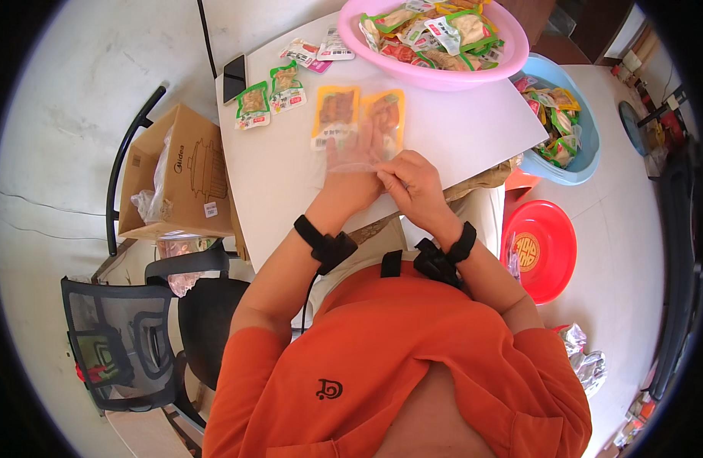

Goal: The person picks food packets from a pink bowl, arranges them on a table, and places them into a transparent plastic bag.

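My left hand (pixel 354 149) is inside a clear plastic bag (pixel 351 167) on the white table (pixel 460 123), its fingers spread at the lower parts of two yellow-edged food packets. The left packet (pixel 337 109) and the right packet (pixel 388 109) lie side by side and look hazy through the film; whether both are fully inside the bag I cannot tell. My right hand (pixel 406 174) pinches the bag's edge beside my left wrist. Two green-edged packets (pixel 253 100) (pixel 285 80) lie farther left, with white packets (pixel 335 46) at the table's back edge.
A pink basin (pixel 351 28) full of packets stands at the back right. Beyond the right edge are a blue basin (pixel 589 151) with packets and a red basin (pixel 557 252). A phone (pixel 234 79) lies at the left edge, near a cardboard box (pixel 196 166) and a mesh chair (pixel 119 343).
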Motion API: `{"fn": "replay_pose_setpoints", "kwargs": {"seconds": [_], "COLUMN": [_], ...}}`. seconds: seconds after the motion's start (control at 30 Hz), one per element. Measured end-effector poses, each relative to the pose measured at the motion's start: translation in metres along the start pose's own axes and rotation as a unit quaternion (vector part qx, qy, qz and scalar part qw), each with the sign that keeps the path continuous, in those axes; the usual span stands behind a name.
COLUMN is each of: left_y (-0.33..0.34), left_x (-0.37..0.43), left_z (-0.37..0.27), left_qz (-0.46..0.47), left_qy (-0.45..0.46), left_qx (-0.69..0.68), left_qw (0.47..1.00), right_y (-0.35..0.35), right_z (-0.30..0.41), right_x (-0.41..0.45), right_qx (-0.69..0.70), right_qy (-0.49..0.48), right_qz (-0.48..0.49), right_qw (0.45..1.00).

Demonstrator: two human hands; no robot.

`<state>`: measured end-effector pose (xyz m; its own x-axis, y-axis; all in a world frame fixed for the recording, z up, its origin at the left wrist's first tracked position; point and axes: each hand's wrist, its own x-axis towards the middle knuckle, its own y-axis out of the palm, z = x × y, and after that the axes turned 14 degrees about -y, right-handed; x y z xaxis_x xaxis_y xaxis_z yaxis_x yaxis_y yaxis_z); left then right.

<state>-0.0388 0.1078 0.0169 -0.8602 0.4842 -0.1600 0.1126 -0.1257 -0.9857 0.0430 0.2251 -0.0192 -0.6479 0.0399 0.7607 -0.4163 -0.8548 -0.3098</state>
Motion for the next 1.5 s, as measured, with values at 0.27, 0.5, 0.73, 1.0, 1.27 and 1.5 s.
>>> {"fn": "replay_pose_setpoints", "kwargs": {"seconds": [0.27,0.5,0.73,1.0,1.27,1.5], "left_y": [0.000,0.023,-0.025,-0.055,-0.009,0.011], "left_x": [0.038,0.048,-0.001,-0.069,0.060,0.119], "left_z": [0.003,0.034,0.038,0.082,0.217,0.239], "left_qz": [-0.055,-0.145,-0.118,0.000,-0.258,-0.151], "left_qy": [-0.032,-0.013,-0.049,0.160,-0.190,-0.323], "left_qx": [-0.011,-0.089,0.076,-0.243,-0.189,-0.260], "left_qw": [0.998,0.985,0.989,0.957,0.928,0.897], "right_y": [-0.009,0.002,0.020,0.012,0.016,0.017], "right_z": [0.000,0.007,0.018,0.016,0.011,0.010], "right_x": [0.005,0.013,0.024,0.017,0.010,0.010], "right_qx": [-0.019,-0.001,0.014,-0.032,-0.020,-0.053], "right_qy": [-0.002,0.015,0.001,-0.015,-0.008,-0.035], "right_qz": [0.011,0.040,0.063,0.043,0.141,0.150], "right_qw": [1.000,0.999,0.998,0.998,0.990,0.987]}}
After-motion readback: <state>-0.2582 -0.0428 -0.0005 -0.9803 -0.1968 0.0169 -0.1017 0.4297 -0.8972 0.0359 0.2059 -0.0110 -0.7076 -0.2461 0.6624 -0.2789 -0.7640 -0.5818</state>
